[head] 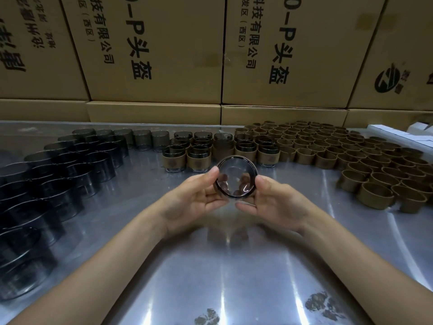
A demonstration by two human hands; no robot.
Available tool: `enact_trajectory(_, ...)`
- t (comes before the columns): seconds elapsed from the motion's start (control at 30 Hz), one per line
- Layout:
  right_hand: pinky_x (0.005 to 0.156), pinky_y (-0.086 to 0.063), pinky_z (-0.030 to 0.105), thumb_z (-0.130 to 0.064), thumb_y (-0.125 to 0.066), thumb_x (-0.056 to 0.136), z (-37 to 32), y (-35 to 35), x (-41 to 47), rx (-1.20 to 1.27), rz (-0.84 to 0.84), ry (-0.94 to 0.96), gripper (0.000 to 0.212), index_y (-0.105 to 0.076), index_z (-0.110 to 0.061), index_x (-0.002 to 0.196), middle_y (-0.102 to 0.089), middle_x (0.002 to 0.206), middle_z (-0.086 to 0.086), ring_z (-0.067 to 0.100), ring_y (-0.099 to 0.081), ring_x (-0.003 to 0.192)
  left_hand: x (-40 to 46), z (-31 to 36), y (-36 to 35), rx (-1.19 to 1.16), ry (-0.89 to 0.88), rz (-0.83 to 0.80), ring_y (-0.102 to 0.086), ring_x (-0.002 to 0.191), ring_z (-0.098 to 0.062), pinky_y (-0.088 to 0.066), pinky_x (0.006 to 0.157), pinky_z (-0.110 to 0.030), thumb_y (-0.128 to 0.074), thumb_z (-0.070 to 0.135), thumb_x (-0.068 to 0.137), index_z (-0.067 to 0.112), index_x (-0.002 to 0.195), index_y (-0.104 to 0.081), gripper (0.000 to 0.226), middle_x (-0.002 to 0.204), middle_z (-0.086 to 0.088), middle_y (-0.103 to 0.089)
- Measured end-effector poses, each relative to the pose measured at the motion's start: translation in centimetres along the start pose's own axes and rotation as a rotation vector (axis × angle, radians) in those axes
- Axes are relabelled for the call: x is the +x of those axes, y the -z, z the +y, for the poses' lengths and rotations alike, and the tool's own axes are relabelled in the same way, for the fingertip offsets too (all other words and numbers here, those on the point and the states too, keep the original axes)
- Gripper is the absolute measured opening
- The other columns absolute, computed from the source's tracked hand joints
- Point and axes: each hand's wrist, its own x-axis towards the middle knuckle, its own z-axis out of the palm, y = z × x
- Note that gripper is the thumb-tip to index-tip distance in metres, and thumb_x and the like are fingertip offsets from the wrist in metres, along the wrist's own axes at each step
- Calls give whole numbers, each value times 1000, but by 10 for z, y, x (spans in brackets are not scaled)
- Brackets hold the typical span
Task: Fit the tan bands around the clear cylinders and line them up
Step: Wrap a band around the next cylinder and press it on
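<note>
1. Two hands hold one clear cylinder (236,176) up over the shiny tabletop (234,266). Its open mouth faces the person. The left hand (195,198) curls its thumb and fingers on the left side. The right hand (275,200) does the same on the right side.
2. A dark edge shows round the cylinder. It may be a tan band already on it, but I cannot tell for sure.
3. I think the step now is pushing a band snug on this cylinder, or checking it.
4. Next, the cylinder should go down beside the finished cylinders with bands (196,156), which stand in rows just past the hands. It needs a gentle, straight set-down so the row stays neat.
5. The bare cylinders (70,165) stand in a big group on the left. The loose tan bands (351,160) stand in a big group on the right.
6. Cardboard boxes (152,55) make a wall at the back.
7. Nothing lies between the hands and the rows. The rows are packed close, so a bump could knock one over.
</note>
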Motion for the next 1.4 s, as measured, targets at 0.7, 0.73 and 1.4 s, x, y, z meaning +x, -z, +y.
enact_trajectory(0.7, 72, -50, 27, -67, -44, 74, 3, -14, 12, -277, 319, 105, 54, -64, -17, 79, -65, 86, 2, 14, -62, 85, 3, 6, -10, 317, -102, 180, -60, 97, -10, -38, 102, -38, -38, 74, 74, 11, 84, -64, 69, 92, 2, -66)
enact_trajectory(0.73, 72, -52, 26, -63, -49, 75, 4, -12, 12, -307, 334, 131, 52, -65, -13, 83, -66, 85, 1, 12, -63, 82, 4, 4, -11, 353, -129, 219, -58, 103, -10, -34, 108, -41, -36, 70, 78, 11, 82, -64, 66, 94, 4, -65)
enact_trajectory(1.4, 86, -46, 36, -61, -48, 89, 25, 30, 57, -1128, 863, 77, 51, -41, -43, 136, -50, 140, -8, 18, -48, 126, 29, -6, 51, 764, -205, 887, -37, 134, -22, -31, 112, -38, -48, 29, 99, 25, 146, -35, 49, 152, -2, -24)
